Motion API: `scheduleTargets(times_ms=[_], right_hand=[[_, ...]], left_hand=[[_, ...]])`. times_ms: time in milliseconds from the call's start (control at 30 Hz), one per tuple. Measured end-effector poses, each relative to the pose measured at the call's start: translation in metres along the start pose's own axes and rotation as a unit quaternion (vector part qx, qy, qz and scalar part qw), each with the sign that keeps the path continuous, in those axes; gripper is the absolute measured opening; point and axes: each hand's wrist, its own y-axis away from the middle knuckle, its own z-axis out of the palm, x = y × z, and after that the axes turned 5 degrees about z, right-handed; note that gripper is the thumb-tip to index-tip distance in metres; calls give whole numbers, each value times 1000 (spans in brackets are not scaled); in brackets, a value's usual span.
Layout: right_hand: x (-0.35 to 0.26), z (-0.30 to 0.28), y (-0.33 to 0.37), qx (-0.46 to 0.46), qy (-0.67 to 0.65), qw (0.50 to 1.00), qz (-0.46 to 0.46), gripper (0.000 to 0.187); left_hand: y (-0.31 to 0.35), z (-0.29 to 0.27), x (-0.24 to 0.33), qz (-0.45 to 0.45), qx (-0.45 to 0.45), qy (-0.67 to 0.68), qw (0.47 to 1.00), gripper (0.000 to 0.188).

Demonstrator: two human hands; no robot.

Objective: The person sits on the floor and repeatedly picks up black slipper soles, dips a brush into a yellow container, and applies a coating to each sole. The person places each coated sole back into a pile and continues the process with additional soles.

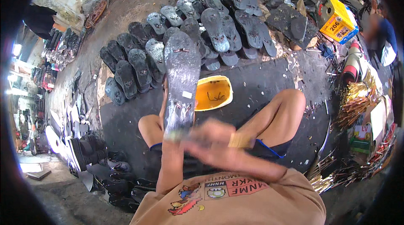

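The person sits low on the ground in a tan printed T-shirt [240, 202], bare knees spread to left and right. The left forearm [171, 162] rises from the near side to the left hand [163, 106], which is clamped on a long, black, glossy sandal sole [182, 65] from beneath, with parts of the hand showing at both of its edges. The sole stands in front of the person with its narrower end near and its broad end far; a small white rectangular label [187, 94] sits on its face, and there are slits near both ends. The right hand [213, 134] crosses from the right to the sole's near end, so blurred by motion that I cannot tell whether its fingers are closed on anything; a yellowish band-like patch [241, 140] shows at its wrist side. Just beyond, to the right of the sole, a yellow plastic open container [228, 101] with amber contents rests on a flat black sheet [265, 78]. To the right lie bundled gold-coloured thin strips [362, 92]. Farther off, rows of black sandal soles [215, 29] spread from left to right, some shiny, some overlapping. At the far right stands a yellow-and-blue square tin [335, 23], with another person in dark blue [389, 35] beyond it, near the rim of the view.
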Motion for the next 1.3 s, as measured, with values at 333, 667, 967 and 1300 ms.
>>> scheduleTargets(times_ms=[333,667,967,1300], right_hand=[[-22,6,-9,-65,-4,997,-37,20],[10,-13,-29,14,21,990,136,18],[5,-1,24,-71,23,992,-104,25],[59,-93,-174,152,178,945,228,54]], left_hand=[[-13,-7,-5,-74,-37,156,984,55],[-11,6,0,-64,39,133,988,51],[-23,-8,-10,-36,-55,274,959,53],[32,-26,6,-147,-84,202,965,61]])
